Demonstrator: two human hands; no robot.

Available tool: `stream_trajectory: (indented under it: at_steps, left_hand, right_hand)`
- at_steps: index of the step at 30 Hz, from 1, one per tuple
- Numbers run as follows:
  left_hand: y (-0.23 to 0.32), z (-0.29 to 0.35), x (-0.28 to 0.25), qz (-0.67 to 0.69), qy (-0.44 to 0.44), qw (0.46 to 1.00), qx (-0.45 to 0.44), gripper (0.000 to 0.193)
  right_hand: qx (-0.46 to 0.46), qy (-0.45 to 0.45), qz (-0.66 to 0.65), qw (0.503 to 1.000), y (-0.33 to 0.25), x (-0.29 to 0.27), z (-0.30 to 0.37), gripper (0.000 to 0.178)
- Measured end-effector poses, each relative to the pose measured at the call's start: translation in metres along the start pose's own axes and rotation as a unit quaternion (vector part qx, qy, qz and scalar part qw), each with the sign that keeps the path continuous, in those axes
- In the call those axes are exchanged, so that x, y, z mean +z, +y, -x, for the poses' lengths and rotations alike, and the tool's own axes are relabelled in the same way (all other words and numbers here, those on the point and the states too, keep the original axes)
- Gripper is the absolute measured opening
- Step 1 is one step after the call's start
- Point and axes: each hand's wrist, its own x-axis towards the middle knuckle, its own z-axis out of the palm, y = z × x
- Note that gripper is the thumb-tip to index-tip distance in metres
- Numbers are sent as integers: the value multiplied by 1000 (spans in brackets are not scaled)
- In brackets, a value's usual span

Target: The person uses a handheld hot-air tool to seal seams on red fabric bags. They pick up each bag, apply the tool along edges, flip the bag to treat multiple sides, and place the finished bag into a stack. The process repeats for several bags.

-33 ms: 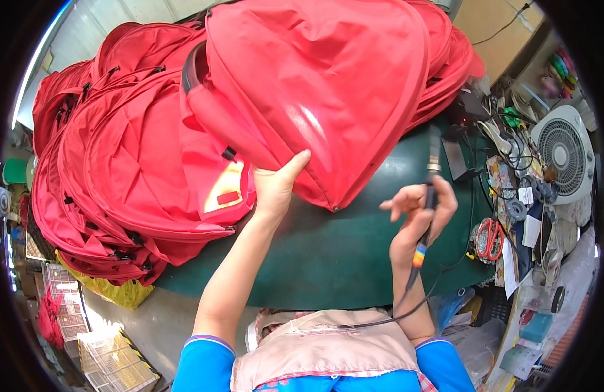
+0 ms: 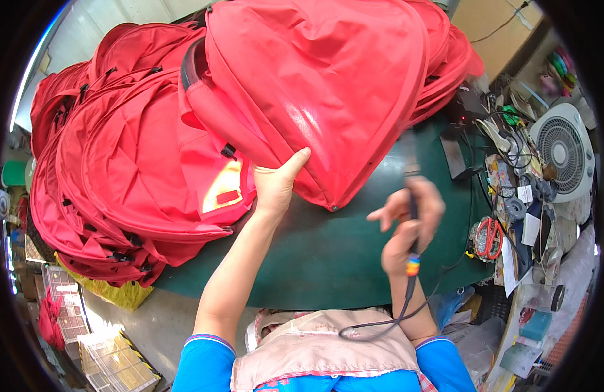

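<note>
I'm looking at a stack of red bags (image 2: 119,176) piling up on the counter (image 2: 341,255), left and far side. The top red bag (image 2: 315,85) is lying tilted, long axis running far-left to near-right, its near corner pointing at my right side. My left hand (image 2: 276,186) is gripping its lower edge, thumb up on the fabric, so the left is nearer. My right hand (image 2: 409,225) is closing on a corded pen-like tool (image 2: 411,215), held upright just right of that corner, fingers partly spread.

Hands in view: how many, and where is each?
2. Left hand grips the red canopy's lower edge; right hand holds a corded tool above the green table.
</note>
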Motion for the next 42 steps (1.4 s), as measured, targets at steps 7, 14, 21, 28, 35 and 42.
stream_trajectory:
  at_steps: [7, 14, 21, 28, 35, 42]
  left_hand:
    - [-4, -8, 1, 40, -24, 998, -33, 32]
    - [-2, -5, 6, 30, -27, 997, -60, 32]
    - [7, 6, -3, 12, -99, 993, -63, 44]
    - [71, 59, -49, -121, -296, 928, -189, 113]
    - [75, 44, -142, -197, -11, 980, 26, 69]
    - [-27, 22, 1, -276, -181, 941, 74, 87]
  right_hand:
    - [21, -229, 153, 961, -7, 15, 7, 23]
    - [-8, -212, 181, 960, -1, 41, -8, 20]
    - [364, -418, 147, 819, -67, 7, -135, 29]
    - [-220, -335, 190, 896, 43, 91, -277, 25]
    - [-293, -119, 256, 913, 14, 83, -315, 30]
    - [-367, 64, 200, 906, -46, 84, -303, 43]
